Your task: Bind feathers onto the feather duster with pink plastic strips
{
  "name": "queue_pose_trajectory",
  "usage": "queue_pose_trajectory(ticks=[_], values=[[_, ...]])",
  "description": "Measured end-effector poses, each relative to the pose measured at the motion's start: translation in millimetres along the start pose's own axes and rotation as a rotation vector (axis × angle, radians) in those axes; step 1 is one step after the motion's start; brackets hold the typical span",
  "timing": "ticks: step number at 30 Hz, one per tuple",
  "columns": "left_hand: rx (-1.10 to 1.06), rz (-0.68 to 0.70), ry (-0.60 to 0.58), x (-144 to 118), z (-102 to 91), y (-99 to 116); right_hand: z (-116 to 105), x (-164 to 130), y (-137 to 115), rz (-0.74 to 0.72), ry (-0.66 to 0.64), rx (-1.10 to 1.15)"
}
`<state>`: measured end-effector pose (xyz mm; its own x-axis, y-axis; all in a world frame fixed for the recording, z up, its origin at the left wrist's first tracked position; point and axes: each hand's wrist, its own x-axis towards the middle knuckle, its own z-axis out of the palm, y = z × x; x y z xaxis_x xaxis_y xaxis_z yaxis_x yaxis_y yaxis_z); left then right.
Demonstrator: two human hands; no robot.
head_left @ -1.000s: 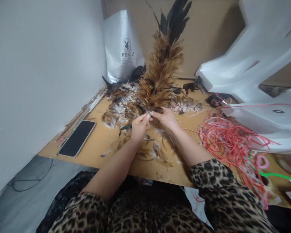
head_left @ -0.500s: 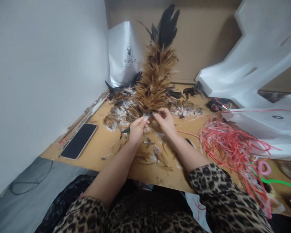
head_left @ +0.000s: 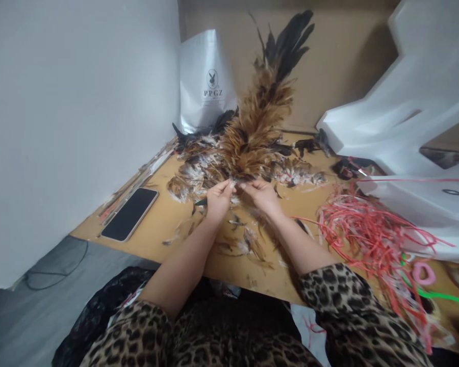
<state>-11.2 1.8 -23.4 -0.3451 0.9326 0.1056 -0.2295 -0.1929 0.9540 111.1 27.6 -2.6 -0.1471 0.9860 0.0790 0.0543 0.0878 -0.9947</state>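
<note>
A long plume of brown feathers (head_left: 262,117) with dark feathers at its tip rises from between my hands, leaning to the right. My left hand (head_left: 220,199) is closed in a pinch at its lower end. Beside it, my right hand (head_left: 262,196) pinches the same lower end from the other side. The fingertips are close together, and what lies exactly between them is too small to make out. Around and behind the plume lie heaps of brown, white and dark feathers (head_left: 193,176). Loose feathers (head_left: 252,244) are scattered below my hands.
A phone (head_left: 130,214) lies at the table's left side. Behind the feathers stands a silver bag (head_left: 206,81). To the right are a tangle of red strips (head_left: 359,224), white sheets (head_left: 371,102), a pink ring (head_left: 424,273) and a green strip (head_left: 445,297).
The plume's top has tilted to the right. My right fingers have come down nearer the plume's lower end. The whole view has shifted slightly.
</note>
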Motion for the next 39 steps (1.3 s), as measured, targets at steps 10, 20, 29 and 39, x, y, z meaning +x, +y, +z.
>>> queue_pose_trajectory(ticks=[10, 20, 29, 39], values=[[0.211, 0.301, 0.038, -3, -2.3, -2, 10, -17, 2, -0.278, 0.027, -0.255], [0.433, 0.473, 0.007, -7, -8.2, 6, 5, -21, -16, -0.343, -0.074, -0.496], [0.726, 0.640, -0.123, -9, -10.7, 6, -19, -20, -85, -0.585, -0.198, -1.304], [0.915, 0.805, -0.361, -28, -0.8, 10, -14, 29, -123, -0.469, -0.485, -1.454]])
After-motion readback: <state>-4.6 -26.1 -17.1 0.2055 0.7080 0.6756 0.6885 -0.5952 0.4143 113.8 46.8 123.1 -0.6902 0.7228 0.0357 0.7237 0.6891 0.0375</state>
